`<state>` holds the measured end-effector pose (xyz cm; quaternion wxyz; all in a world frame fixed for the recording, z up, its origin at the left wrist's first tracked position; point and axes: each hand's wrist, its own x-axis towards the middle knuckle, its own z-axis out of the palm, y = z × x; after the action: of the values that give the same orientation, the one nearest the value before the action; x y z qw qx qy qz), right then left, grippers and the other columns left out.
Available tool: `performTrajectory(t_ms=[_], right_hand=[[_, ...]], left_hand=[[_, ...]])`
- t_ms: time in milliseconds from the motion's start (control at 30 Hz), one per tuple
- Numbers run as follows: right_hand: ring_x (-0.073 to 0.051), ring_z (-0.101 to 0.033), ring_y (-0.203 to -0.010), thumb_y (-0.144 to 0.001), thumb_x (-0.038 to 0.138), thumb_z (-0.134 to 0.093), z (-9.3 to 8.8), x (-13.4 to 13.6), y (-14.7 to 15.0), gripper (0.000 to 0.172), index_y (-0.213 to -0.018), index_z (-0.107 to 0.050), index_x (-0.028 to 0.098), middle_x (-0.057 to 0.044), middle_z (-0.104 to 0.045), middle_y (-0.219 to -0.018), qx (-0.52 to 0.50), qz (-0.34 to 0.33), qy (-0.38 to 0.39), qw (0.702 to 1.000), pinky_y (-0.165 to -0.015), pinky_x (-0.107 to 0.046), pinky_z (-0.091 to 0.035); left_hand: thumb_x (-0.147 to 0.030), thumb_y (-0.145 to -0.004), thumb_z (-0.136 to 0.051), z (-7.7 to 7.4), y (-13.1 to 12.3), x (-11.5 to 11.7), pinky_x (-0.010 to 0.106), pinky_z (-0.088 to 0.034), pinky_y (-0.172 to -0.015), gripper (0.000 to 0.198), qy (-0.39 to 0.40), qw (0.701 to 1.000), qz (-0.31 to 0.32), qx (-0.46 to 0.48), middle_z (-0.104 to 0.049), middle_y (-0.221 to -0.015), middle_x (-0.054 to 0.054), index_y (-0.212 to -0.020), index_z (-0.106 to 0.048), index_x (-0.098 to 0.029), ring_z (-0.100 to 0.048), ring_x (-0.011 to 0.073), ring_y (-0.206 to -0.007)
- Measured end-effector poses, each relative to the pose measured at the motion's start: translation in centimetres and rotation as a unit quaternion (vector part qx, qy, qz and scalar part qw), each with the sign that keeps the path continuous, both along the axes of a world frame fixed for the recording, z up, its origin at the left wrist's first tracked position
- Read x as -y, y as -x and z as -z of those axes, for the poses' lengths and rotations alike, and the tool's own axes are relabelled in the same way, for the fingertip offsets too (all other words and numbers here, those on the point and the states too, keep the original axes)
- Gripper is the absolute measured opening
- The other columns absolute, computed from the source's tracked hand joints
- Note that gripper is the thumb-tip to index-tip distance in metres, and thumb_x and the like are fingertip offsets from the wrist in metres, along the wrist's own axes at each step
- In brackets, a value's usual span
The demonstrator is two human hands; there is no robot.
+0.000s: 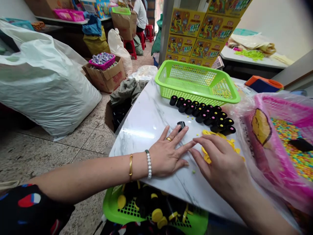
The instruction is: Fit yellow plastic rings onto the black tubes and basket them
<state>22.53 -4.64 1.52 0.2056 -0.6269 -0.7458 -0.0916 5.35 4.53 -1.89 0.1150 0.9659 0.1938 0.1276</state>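
My left hand lies flat on the white marbled table with its fingers spread. Its middle fingertips are beside a small black cup that stands apart from the others. Close to the left index fingertip is my right hand, its thumb and fingers apart with nothing visible between them. Yellow lids lie in a pile partly hidden behind the right hand. Farther back, several black cups stand in rows, with pink or yellow pieces on top. A few tiny green bits are scattered on the table.
A green basket stands behind the rows. At right, a pink basket lined with plastic holds colourful candies. Below the table edge, another green basket holds lidded black cups. A large white sack stands at left.
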Motion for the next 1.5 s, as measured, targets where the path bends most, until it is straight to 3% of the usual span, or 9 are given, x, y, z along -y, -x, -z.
performTrajectory(t_ms=[133, 200, 333, 467, 600, 733, 1000, 1333, 1500], right_hand=[[-0.024, -0.064, -0.073, -0.093, 0.037, -0.054, 2.5, 3.9, 2.0, 0.028, -0.111, -0.058, 0.016, -0.013, -0.067, -0.09, 0.057, 0.073, 0.032, 0.995, -0.061, -0.034, -0.046], [-0.023, -0.064, -0.069, -0.094, 0.038, -0.052, 3.7, 4.6, 2.5, 0.029, -0.109, -0.057, 0.013, -0.012, -0.067, -0.083, 0.07, 0.103, 0.025, 0.992, -0.058, -0.033, -0.044], [-0.021, -0.064, -0.062, -0.094, 0.039, -0.05, 4.5, 3.5, 2.5, 0.033, -0.111, -0.054, 0.012, -0.01, -0.069, -0.076, 0.065, 0.141, 0.013, 0.988, -0.053, -0.03, -0.04], [-0.02, -0.064, -0.058, -0.095, 0.035, -0.048, 4.3, 1.2, 1.2, 0.025, -0.105, -0.057, 0.013, -0.007, -0.067, -0.071, 0.07, 0.118, 0.033, 0.99, -0.05, -0.029, -0.035], [-0.019, -0.063, -0.061, -0.096, 0.034, -0.047, 4.4, -1.1, -0.6, 0.023, -0.097, -0.06, 0.015, -0.007, -0.069, -0.076, 0.031, 0.044, 0.048, 0.997, -0.052, -0.028, -0.035], [-0.017, -0.064, -0.066, -0.097, 0.033, -0.048, 4.6, -2.7, -1.7, 0.022, -0.092, -0.061, 0.017, -0.005, -0.07, -0.077, 0.001, 0.009, 0.031, 0.999, -0.059, -0.027, -0.04], [-0.017, -0.068, -0.073, -0.099, 0.026, -0.045, 5.0, -3.1, -2.2, 0.021, -0.099, -0.063, 0.017, -0.006, -0.072, -0.083, -0.059, 0.031, -0.017, 0.998, -0.067, -0.026, -0.046], [-0.019, -0.067, -0.081, -0.098, 0.023, -0.043, 4.7, -2.7, -2.2, 0.023, -0.102, -0.065, 0.018, -0.008, -0.072, -0.09, -0.081, 0.04, -0.027, 0.996, -0.076, -0.03, -0.05], [-0.019, -0.065, -0.082, -0.097, 0.021, -0.045, 4.2, -2.3, -1.6, 0.022, -0.097, -0.067, 0.017, -0.008, -0.067, -0.086, -0.07, 0.044, -0.031, 0.996, -0.076, -0.029, -0.049]], left_hand=[[-0.045, -0.092, -0.053, 0.0, -0.3, -0.5, 0.064, -0.012, -0.116, 0.064, 0.01, 1.0, 0.026, 0.011, -0.015, -0.161, 0.013, -0.149, -0.03, -0.026, -0.015, 0.0376, -0.147], [-0.044, -0.091, -0.055, 0.0, -0.7, -0.9, 0.062, -0.013, -0.116, 0.064, 0.006, 0.999, 0.039, 0.015, -0.021, -0.159, 0.014, -0.147, -0.032, -0.024, -0.016, 0.0374, -0.147], [-0.046, -0.09, -0.055, 0.1, -2.3, -2.1, 0.059, -0.015, -0.117, 0.066, -0.028, 0.998, 0.052, 0.036, -0.04, -0.143, 0.022, -0.143, -0.039, -0.011, -0.018, 0.04, -0.144], [-0.036, -0.094, -0.048, 0.2, -3.6, -3.2, 0.055, -0.025, -0.115, 0.046, -0.052, 0.994, 0.075, 0.055, -0.049, -0.127, 0.019, -0.132, -0.05, -0.01, -0.03, 0.0378, -0.137], [-0.021, -0.092, -0.044, 0.5, -4.1, -3.9, 0.052, -0.032, -0.111, 0.03, -0.068, 0.993, 0.066, 0.067, -0.051, -0.123, 0.019, -0.116, -0.059, -0.01, -0.038, 0.034, -0.13], [-0.019, -0.09, -0.046, 0.6, -4.3, -4.3, 0.052, -0.037, -0.105, 0.025, -0.061, 0.994, 0.03, 0.086, -0.051, -0.127, 0.02, -0.11, -0.061, -0.012, -0.042, 0.0327, -0.125], [-0.034, -0.095, -0.048, 0.4, -4.3, -4.7, 0.05, -0.035, -0.109, 0.03, -0.03, 0.993, -0.037, 0.109, -0.048, -0.127, 0.017, -0.111, -0.062, -0.014, -0.04, 0.0305, -0.127], [-0.029, -0.097, -0.042, 0.8, -4.7, -4.9, 0.048, -0.04, -0.107, 0.035, 0.051, 0.987, -0.034, 0.151, -0.048, -0.127, 0.018, -0.123, -0.056, -0.01, -0.045, 0.0272, -0.123], [-0.014, -0.092, -0.042, 0.6, -4.5, -5.7, 0.04, -0.042, -0.105, 0.035, 0.173, 0.953, -0.056, 0.242, -0.053, -0.12, 0.014, -0.122, -0.061, -0.013, -0.051, 0.0209, -0.117]])
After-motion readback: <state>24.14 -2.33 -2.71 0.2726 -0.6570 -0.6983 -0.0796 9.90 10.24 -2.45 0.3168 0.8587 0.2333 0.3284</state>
